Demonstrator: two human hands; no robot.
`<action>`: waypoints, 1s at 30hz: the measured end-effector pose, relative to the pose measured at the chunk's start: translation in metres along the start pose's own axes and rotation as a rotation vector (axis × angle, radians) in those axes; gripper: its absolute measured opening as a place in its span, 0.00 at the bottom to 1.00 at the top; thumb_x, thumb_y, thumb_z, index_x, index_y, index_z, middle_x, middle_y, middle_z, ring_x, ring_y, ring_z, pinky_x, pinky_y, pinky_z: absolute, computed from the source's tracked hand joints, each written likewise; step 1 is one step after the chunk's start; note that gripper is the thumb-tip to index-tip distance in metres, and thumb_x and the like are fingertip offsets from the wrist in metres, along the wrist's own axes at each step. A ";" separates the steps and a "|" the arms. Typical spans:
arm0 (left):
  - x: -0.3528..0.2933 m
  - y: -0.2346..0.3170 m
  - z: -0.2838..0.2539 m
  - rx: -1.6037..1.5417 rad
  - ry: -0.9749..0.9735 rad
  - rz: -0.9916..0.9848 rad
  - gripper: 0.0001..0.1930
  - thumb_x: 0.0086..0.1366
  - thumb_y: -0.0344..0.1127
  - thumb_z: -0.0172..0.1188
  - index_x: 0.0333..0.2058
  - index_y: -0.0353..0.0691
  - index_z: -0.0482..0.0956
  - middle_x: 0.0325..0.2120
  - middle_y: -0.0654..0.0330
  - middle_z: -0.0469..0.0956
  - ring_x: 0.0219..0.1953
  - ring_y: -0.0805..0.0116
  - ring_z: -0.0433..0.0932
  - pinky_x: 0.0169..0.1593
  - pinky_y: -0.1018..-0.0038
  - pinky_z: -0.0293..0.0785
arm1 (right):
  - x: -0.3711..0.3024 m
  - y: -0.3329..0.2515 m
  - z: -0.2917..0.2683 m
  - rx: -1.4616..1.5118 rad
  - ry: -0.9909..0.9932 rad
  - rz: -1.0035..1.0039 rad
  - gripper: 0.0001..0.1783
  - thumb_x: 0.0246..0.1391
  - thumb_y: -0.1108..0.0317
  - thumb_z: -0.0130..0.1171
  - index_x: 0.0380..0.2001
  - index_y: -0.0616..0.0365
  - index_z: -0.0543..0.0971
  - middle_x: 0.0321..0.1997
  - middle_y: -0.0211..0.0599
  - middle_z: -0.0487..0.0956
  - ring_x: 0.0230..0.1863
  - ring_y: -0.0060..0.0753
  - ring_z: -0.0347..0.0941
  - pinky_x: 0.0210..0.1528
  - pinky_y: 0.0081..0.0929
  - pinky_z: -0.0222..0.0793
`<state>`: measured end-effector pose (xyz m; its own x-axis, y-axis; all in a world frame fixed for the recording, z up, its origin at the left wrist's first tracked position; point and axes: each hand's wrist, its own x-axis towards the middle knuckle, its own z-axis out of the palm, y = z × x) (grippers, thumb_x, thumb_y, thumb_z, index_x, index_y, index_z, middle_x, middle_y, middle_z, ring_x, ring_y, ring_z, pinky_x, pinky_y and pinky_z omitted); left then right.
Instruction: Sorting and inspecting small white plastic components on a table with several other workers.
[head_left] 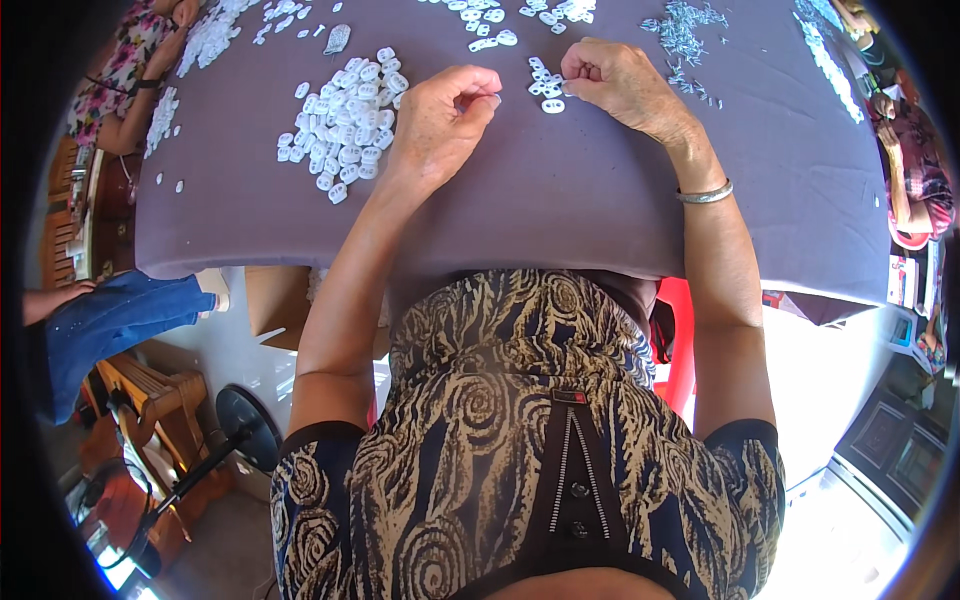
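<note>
Ovals of white plastic (547, 88) cluster just left of your right hand (628, 92), pinched like your left hand (440, 122), contents unclear.

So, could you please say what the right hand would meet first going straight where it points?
Probably the small cluster of white pieces just left of the right hand, though its height is unclear.
</note>
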<state>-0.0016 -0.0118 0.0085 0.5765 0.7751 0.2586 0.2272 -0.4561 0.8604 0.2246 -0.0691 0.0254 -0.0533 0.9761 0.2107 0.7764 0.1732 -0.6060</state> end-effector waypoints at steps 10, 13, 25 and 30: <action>-0.007 0.009 0.014 -0.232 0.039 0.007 0.10 0.56 0.30 0.64 0.37 0.36 0.78 0.28 0.61 0.79 0.30 0.77 0.75 0.36 0.80 0.73 | 0.002 -0.014 0.002 0.328 0.001 0.065 0.04 0.54 0.74 0.55 0.29 0.63 0.74 0.24 0.20 0.69 0.28 0.12 0.62 0.30 0.16 0.60; -0.005 0.007 0.018 -0.265 -0.050 -0.020 0.17 0.57 0.30 0.65 0.45 0.38 0.73 0.30 0.64 0.77 0.32 0.80 0.74 0.34 0.83 0.72 | 0.001 -0.021 0.011 0.445 -0.019 0.035 0.03 0.54 0.74 0.55 0.29 0.62 0.74 0.25 0.19 0.69 0.27 0.11 0.60 0.29 0.14 0.57; -0.007 0.020 0.017 0.164 0.261 0.417 0.11 0.51 0.25 0.65 0.35 0.40 0.77 0.25 0.59 0.77 0.24 0.66 0.78 0.26 0.75 0.74 | 0.002 -0.036 0.020 0.780 -0.076 0.182 0.05 0.54 0.70 0.54 0.30 0.60 0.76 0.25 0.22 0.72 0.26 0.13 0.62 0.30 0.14 0.60; -0.002 0.011 0.019 -0.322 0.211 0.185 0.07 0.58 0.27 0.61 0.36 0.36 0.78 0.27 0.59 0.80 0.27 0.72 0.79 0.28 0.79 0.76 | 0.001 -0.035 0.014 0.735 -0.062 0.137 0.05 0.57 0.71 0.53 0.33 0.60 0.77 0.27 0.22 0.72 0.27 0.12 0.63 0.30 0.14 0.61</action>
<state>0.0145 -0.0271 0.0091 0.4039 0.7804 0.4772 -0.1409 -0.4624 0.8754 0.1883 -0.0720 0.0359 -0.0382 0.9971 0.0660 0.1602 0.0713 -0.9845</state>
